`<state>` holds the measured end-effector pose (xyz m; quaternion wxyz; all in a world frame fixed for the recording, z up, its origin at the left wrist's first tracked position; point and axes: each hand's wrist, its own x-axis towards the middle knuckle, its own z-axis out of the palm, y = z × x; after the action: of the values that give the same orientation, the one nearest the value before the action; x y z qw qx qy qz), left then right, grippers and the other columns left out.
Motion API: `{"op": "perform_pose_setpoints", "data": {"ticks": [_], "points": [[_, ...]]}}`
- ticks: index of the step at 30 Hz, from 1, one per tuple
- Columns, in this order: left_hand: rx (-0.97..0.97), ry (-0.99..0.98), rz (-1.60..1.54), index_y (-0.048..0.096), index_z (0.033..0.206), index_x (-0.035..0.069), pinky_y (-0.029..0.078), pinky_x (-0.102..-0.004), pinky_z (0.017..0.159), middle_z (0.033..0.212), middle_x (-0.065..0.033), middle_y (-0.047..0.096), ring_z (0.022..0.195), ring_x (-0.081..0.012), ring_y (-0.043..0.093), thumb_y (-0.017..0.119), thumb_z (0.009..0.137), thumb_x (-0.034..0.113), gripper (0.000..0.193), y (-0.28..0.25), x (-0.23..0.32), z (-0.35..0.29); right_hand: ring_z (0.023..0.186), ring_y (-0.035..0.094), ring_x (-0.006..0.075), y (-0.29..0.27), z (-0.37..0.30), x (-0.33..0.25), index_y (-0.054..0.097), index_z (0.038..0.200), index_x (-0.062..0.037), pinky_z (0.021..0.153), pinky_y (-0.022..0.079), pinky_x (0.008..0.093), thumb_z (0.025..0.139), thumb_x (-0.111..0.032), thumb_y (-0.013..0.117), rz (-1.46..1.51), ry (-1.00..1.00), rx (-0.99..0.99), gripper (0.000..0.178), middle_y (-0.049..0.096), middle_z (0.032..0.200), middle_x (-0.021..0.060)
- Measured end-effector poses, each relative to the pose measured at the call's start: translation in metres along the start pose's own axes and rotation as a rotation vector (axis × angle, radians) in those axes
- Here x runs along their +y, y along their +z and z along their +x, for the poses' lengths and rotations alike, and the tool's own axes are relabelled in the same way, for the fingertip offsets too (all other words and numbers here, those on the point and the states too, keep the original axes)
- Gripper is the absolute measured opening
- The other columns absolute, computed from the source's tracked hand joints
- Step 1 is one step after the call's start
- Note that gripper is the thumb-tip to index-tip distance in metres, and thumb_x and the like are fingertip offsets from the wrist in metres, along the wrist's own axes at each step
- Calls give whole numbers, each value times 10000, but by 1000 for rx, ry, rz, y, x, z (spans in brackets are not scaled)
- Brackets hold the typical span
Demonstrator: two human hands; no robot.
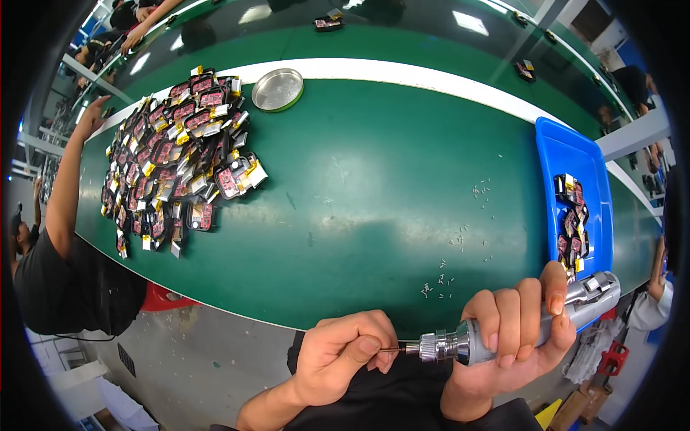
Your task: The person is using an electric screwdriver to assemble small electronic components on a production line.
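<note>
My right hand (517,327) is wrapped round a grey power screwdriver (478,340) with a silver metal collar, held nearly level at the table's near edge. Its thin bit (392,350) points left, and my left hand (345,352) pinches the bit's end between thumb and fingers. The very tip is hidden by those fingers. On the green table beyond lie several tiny screws (460,237), scattered loosely. At the left is a large heap of small black casings (169,151) with red circuit boards and silver battery pouches.
A round metal tin lid (277,90) rests near the table's far edge. A blue tray (595,194) on the right holds several casings. Behind a white rail (402,69) runs a green conveyor belt (424,32) with a few casings. A co-worker's arm (70,187) reaches in at the left.
</note>
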<state>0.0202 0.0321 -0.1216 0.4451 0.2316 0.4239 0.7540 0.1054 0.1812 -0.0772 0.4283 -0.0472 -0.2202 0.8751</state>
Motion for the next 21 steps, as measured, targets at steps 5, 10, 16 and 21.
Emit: {"op": "perform_pose_setpoints", "data": {"ticks": [5,10,16,21], "points": [[56,29,217,556,790,-46,448,-247,555,750,-118,585,607,-152,539,529,940,74,194,7,9,4,405,392,66,-3,-1,-2,388,909,-93,517,351,243,916,-136,491,-21,-5,-8,112,399,539,-20],[132,367,755,540,709,-60,414,-251,471,630,-126,570,525,-171,526,563,890,33,204,15,2,8,403,387,67,-5,-2,-3,391,905,-88,512,343,243,916,-133,484,-25,-36,9,104,386,525,-23],[88,292,703,544,710,-66,414,-245,468,649,-134,589,517,-164,526,583,869,10,180,19,-4,10,413,372,73,-9,-1,-6,396,901,-74,515,329,248,921,-128,451,6,-26,67,79,377,521,-17],[61,345,883,609,832,-93,431,-257,485,683,-147,611,556,-175,549,495,955,185,325,14,6,24,407,365,92,-17,4,-13,409,900,-85,525,329,266,904,-151,439,41,-32,98,72,381,516,-10]]}}
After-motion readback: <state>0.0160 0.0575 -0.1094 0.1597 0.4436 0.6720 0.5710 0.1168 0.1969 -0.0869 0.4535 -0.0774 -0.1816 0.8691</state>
